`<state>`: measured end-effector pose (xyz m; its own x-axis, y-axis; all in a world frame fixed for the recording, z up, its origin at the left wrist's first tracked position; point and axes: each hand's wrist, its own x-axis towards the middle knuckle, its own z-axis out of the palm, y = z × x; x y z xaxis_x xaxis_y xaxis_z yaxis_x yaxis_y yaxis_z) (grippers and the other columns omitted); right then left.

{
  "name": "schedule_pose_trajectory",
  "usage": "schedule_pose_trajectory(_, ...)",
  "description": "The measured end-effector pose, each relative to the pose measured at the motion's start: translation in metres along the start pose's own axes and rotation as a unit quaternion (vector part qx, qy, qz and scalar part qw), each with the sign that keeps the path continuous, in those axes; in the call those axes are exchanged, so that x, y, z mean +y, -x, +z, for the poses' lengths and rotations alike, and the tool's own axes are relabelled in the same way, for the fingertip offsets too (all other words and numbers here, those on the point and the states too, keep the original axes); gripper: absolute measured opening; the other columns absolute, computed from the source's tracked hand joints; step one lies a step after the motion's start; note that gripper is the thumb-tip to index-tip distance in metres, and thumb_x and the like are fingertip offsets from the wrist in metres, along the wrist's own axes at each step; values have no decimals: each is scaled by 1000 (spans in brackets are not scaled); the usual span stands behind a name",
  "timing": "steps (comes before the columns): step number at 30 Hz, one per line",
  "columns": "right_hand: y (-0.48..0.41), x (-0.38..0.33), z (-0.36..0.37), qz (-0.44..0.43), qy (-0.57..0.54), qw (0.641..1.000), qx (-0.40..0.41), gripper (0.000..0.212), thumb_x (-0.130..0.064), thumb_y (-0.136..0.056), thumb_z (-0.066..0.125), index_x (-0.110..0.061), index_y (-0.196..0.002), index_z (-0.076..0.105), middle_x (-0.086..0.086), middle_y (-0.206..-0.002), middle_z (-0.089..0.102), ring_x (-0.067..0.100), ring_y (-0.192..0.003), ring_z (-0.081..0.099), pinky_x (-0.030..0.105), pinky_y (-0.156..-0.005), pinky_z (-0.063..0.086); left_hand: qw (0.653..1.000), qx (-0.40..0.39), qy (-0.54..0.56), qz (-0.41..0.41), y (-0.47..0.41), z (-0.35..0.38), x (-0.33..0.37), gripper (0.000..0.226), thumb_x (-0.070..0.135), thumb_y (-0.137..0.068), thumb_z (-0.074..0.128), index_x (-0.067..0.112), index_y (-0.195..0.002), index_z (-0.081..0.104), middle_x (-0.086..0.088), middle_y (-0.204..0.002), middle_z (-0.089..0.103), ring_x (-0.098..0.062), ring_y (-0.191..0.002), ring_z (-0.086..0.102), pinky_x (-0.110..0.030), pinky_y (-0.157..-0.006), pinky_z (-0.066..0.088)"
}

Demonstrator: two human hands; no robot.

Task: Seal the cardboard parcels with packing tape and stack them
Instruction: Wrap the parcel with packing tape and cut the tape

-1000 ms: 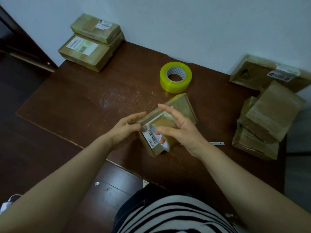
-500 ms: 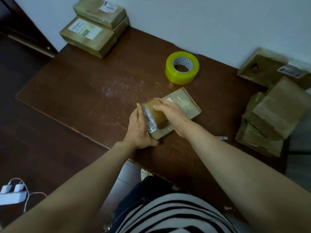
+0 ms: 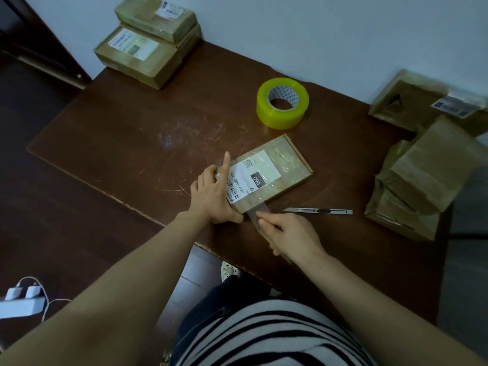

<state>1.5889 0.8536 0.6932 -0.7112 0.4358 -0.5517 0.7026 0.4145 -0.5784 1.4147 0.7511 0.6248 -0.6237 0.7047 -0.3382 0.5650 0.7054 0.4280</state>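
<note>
The left hand [image 3: 212, 196] lies flat over the left end of a flat cardboard parcel [image 3: 286, 178]. Its fingers are straight, the forefinger points away along the far edge, and the thumb runs along the near edge, so it presses the box down without curling round it. The right hand [image 3: 291, 233] is just beside it, a little nearer the person. Its fingers are bunched and pinch a strip of clear tape [image 3: 255, 214] that runs from the parcel's near corner back under the hand. The two hands are close but do not touch. The parcel lies flat on the dark brown counter [image 3: 132, 143], near its front edge and turned at an angle. A white shipping label [image 3: 254, 177] with a barcode faces up, and clear tape shines across the top. A steel utility knife [image 3: 319, 211] lies on the counter to the right of the right hand, apart from the parcel. Beyond the parcel, a yellow-green tape roll [image 3: 280, 116] lies flat towards the wall. At the far left corner stands a stack of parcels [image 3: 142, 48] with labels up. At the right edge a loose heap of parcels [image 3: 422, 186] sits tilted, with one more labelled box [image 3: 412, 101] leaning at the wall behind it. On the floor at lower left is a white power strip [image 3: 18, 306] with plugs in it.
</note>
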Motion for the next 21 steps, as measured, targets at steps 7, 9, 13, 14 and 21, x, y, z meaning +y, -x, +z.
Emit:
schedule_pose_trajectory(7,-18,-15,2,70,23,997,-34,28,-38,-98,46,-36,-120,63,-4,-62,69,9,-57,67,29,-78,56,999,-19,-38,-15,-3,3,-2,145,59,-43,80,42,-144,-22,-7,-148,5,-31,-137,9,-50,-109,14)
schedule_pose_trajectory(9,-25,-21,0,88,31,995,-43,26,-37,-98,46,-36,-117,65,-4,-63,69,8,-54,65,28,-78,56,999,-24,-42,-19,-4,2,1,146,58,-43,82,41,-144,-23,-7,-149,3,-31,-138,8,-49,-110,13)
schedule_pose_trajectory(13,-36,-31,-4,115,23,991,-57,27,-35,-98,49,-24,-98,73,-2,-61,67,7,-46,60,28,-80,55,990,-122,-55,-50,-11,-14,3,148,80,-36,68,39,-143,-27,-9,-155,-10,-28,-144,-12,-52,-112,-12)
schedule_pose_trajectory(14,-38,-31,-5,118,18,991,-59,28,-34,-98,49,-22,-95,74,-2,-61,67,7,-45,60,28,-79,55,989,-123,-48,-65,-15,-17,8,142,89,-37,54,37,-146,-20,-9,-156,-12,-27,-144,-18,-52,-111,-18)
schedule_pose_trajectory(21,-40,-28,-4,138,7,989,-55,27,-34,-98,48,-24,-99,73,-8,-47,60,6,-43,59,24,-69,52,985,104,-137,-22,-41,9,46,91,73,-88,18,8,-151,10,-16,-148,34,-31,-136,32,-42,-111,22)
